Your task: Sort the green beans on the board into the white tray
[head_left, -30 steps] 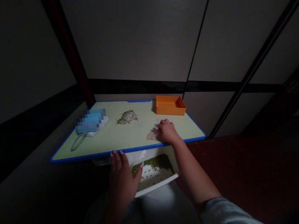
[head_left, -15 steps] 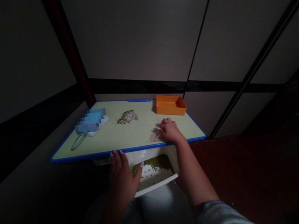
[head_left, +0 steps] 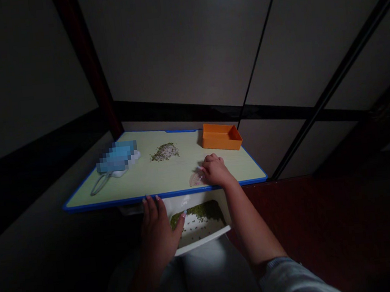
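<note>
right hand [head_left: 216, 171] curled, fingertips bunched on the board [head_left: 165, 196], can't tell if pinching anything – a pale scrap [head_left: 195, 179] lies just beside it. left hand [head_left: 158, 231] spread below the board's edge, thumb touching a white tray [head_left: 205, 241] of green beans [head_left: 197, 213]. farther ahead of the right hand, a small bean heap [head_left: 163, 152] and an orange box [head_left: 221, 136].

Orange plastic box [head_left: 220, 137] far R, blurred blue item [head_left: 116, 156] w/ grey loop [head_left: 98, 185] on L, dark red post [head_left: 88, 59] behind.

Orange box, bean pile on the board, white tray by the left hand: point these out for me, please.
orange box [head_left: 215, 141], head view, front wall
bean pile [head_left: 164, 152], head view, middle of the pile
white tray [head_left: 205, 241], head view, front rim
</note>
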Demonstrator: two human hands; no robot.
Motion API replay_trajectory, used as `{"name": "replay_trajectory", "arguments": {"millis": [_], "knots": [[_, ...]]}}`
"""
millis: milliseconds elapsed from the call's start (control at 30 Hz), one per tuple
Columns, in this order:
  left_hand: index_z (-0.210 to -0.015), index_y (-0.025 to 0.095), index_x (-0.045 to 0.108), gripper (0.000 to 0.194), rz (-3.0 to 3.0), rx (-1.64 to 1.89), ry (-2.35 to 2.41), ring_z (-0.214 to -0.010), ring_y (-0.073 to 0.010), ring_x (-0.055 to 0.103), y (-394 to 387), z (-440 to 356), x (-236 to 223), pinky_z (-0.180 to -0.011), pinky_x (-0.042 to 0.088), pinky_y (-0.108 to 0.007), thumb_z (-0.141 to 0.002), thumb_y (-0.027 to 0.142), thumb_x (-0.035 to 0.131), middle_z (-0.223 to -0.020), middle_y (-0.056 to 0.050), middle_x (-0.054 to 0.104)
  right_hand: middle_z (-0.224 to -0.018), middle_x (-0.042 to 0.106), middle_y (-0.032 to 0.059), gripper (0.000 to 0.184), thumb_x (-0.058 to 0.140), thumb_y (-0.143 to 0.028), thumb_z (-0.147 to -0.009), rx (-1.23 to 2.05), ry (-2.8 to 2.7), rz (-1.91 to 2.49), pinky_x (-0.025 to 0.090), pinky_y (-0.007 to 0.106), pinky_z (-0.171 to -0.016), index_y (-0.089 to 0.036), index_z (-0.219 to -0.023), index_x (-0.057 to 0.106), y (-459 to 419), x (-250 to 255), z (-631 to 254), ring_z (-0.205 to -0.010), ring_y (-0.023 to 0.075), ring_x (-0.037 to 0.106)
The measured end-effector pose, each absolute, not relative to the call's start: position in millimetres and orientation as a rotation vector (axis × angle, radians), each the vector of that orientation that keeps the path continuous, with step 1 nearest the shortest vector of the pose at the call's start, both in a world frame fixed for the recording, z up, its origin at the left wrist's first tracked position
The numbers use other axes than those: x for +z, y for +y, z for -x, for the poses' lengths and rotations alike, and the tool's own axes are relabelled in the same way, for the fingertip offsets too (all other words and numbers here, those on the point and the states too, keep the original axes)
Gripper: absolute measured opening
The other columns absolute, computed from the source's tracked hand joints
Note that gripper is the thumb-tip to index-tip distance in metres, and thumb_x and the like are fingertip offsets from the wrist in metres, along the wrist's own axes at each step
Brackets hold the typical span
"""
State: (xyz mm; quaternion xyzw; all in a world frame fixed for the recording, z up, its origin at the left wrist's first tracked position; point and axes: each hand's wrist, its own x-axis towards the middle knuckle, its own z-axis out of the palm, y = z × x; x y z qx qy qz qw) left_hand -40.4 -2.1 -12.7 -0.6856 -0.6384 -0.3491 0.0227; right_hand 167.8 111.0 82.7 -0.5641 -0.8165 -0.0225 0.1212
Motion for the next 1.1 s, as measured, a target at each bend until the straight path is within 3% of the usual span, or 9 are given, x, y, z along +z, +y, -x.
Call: {"name": "replay_trajectory", "arguments": {"millis": [433,600,767,1100], "knots": [[-0.138,-0.007,0.029,0.083,2.145,-1.047,-2.016,-0.143,-0.0378,0.009,-3,39,-9,-0.112,0.023,-0.052,-0.081,0.050,0.049,-0.150,-0.033,0.018,-0.104,0.059,0.0098,0.030,0.039,-0.030,-0.095,-0.095,-2.340,1.618,0.033,0.035,-0.084,-0.016,-0.093,0.067,110,81,-157,-0.103,0.0218,0.043],[-0.141,-0.001,0.027,0.081,2.140,-1.072,-1.999,-0.144,-0.0360,0.008,-2,40,-13,-0.112,0.024,-0.052,-0.082,0.052,0.046,-0.152,-0.029,0.017,-0.101,0.059,0.0089,0.028,0.043,-0.030,-0.094,-0.036,-2.420,1.528,0.034,0.033,-0.083,-0.016,-0.091,0.067,111,76,-159,-0.101,0.0209,0.043],[-0.139,-0.005,0.027,0.084,2.141,-1.033,-1.991,-0.143,-0.0365,0.007,-2,40,-12,-0.112,0.023,-0.051,-0.082,0.053,0.044,-0.150,-0.031,0.019,-0.099,0.059,0.0087,0.030,0.040,-0.028,-0.095,-0.009,-2.412,1.499,0.034,0.033,-0.083,-0.015,-0.088,0.066,113,73,-164,-0.098,0.0202,0.044],[-0.139,-0.005,0.028,0.082,2.134,-1.031,-2.005,-0.143,-0.0364,0.007,-2,40,-12,-0.112,0.024,-0.052,-0.083,0.052,0.044,-0.150,-0.032,0.020,-0.104,0.060,0.0125,0.031,0.039,-0.032,-0.095,-0.179,-2.407,1.603,0.034,0.037,-0.084,-0.015,-0.097,0.065,103,71,-122,-0.104,0.0237,0.044]]}}
